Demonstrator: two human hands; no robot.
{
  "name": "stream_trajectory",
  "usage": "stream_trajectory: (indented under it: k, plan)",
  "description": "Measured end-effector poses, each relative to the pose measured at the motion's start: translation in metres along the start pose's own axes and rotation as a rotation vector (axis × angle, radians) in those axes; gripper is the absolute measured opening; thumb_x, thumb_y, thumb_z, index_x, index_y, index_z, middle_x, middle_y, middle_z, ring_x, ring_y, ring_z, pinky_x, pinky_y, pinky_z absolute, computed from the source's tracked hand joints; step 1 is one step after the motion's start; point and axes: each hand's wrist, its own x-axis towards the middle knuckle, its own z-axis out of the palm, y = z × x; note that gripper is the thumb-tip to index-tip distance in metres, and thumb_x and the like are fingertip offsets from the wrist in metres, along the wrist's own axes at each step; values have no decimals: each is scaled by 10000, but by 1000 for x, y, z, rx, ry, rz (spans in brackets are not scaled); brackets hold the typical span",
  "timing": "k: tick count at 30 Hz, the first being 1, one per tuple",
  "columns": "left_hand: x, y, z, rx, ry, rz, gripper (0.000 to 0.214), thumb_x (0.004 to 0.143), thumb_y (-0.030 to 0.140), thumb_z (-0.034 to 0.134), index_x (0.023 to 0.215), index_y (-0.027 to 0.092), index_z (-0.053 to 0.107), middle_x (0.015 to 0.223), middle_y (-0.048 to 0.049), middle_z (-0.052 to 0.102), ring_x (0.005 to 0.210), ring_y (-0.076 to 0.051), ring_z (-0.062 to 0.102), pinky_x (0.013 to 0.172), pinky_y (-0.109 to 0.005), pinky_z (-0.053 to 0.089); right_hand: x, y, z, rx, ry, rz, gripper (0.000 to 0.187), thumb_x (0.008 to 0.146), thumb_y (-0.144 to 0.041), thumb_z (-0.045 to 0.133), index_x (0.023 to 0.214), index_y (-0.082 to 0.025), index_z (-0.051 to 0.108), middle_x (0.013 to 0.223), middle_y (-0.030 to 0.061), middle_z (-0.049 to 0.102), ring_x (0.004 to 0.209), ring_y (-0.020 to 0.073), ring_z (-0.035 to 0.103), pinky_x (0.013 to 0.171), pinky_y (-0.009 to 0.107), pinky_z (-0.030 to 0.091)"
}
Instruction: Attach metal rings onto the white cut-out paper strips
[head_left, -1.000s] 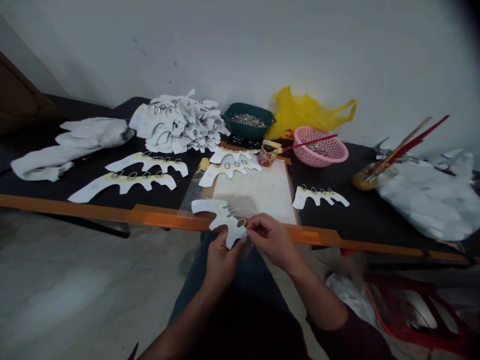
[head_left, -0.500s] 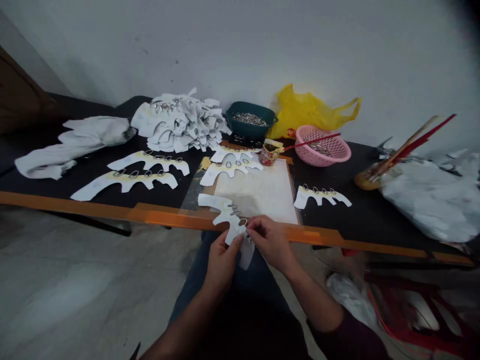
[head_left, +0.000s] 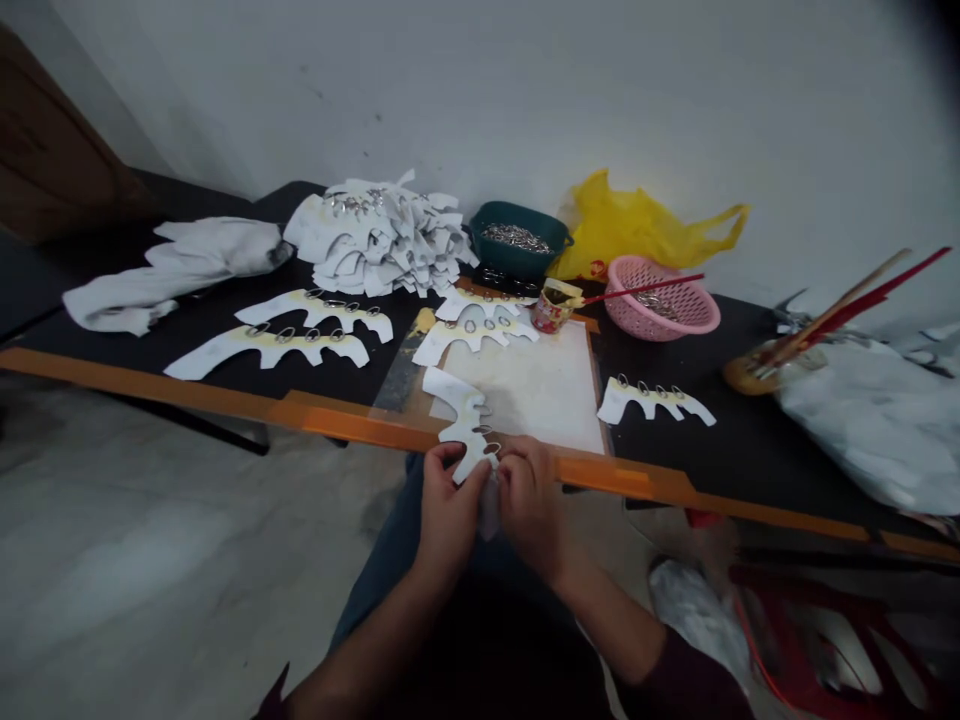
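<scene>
My left hand pinches the lower part of a white scalloped strip, thumb on top. Its upper end reaches over the table edge, and several metal rings stick out along its right side. At the strip's near end, my right hand has its fingers closed together by the lowest ring. Those fingertips hide exactly what they grip there. Below, between the hands, hangs a pale flap, blurred. Beyond lies a white sheet, with two similar ringed strips at its far left corner.
Ringed strips lie left and another strip right. Behind are a strip pile, a green basket of metal rings, a yellow bag, a small pot with a red stick and a pink basket. Orange tape edges the table.
My right hand has closed in nearer to the left at the strip's near end, its fingers more curled. The held strip stands more upright. The whole view has shifted slightly.
</scene>
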Motion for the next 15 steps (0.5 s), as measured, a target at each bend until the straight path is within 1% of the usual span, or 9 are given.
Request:
stream_trajectory:
  k: [2, 4, 5, 7, 10, 12, 15]
  plan:
    - [0, 0, -2, 9, -52, 53, 473, 671, 259, 673, 1066, 210, 418, 953, -32, 614, 785, -147, 618, 710, -279, 474, 0, 4, 0, 44, -21, -45, 131, 812, -69, 434, 784, -193, 469, 885, 64, 506, 910, 189, 482, 842, 388, 422]
    - [-1, 0, -4, 25, -99, 95, 435, 672, 233, 668, 1042, 216, 439, 968, -25, 602, 826, -149, 609, 748, -278, 466, 2, 7, -2, 127, -44, -24, 134, 813, -73, 429, 792, -199, 471, 856, 50, 517, 879, 181, 496, 810, 372, 432]
    - [-1, -1, -5, 31, -122, 103, 419, 669, 219, 668, 1027, 216, 450, 968, -22, 598, 836, -149, 605, 759, -278, 463, 3, 9, -3, 179, -56, 15, 128, 814, -82, 431, 799, -202, 472, 851, 45, 522, 860, 175, 503, 785, 357, 440]
    - [-1, -3, -6, 26, -163, 112, 402, 664, 192, 668, 1006, 217, 458, 974, -16, 590, 851, -149, 598, 778, -280, 459, 3, 10, -5, 291, -74, 145, 104, 813, -109, 449, 827, -208, 475, 851, 35, 532, 830, 162, 520, 745, 327, 449]
    - [1, -5, -8, 27, -207, 173, 382, 669, 165, 661, 990, 223, 463, 1002, -11, 575, 891, -147, 585, 794, -273, 452, 0, 9, -3, 432, -33, 368, 76, 799, -156, 500, 838, -212, 467, 837, 18, 544, 797, 148, 542, 731, 305, 452]
    - [2, -6, -9, 40, -216, 197, 364, 666, 160, 666, 969, 220, 473, 996, -11, 580, 897, -149, 581, 776, -262, 453, -3, 7, 0, 455, 17, 437, 76, 783, -177, 524, 813, -211, 463, 821, 9, 544, 785, 144, 543, 740, 304, 446]
    - [3, -6, -11, 16, -185, 172, 364, 650, 166, 684, 943, 217, 474, 958, -7, 608, 862, -149, 592, 750, -258, 458, -4, 2, 3, 392, 70, 482, 109, 753, -184, 555, 817, -209, 470, 817, 4, 527, 779, 141, 528, 744, 303, 441]
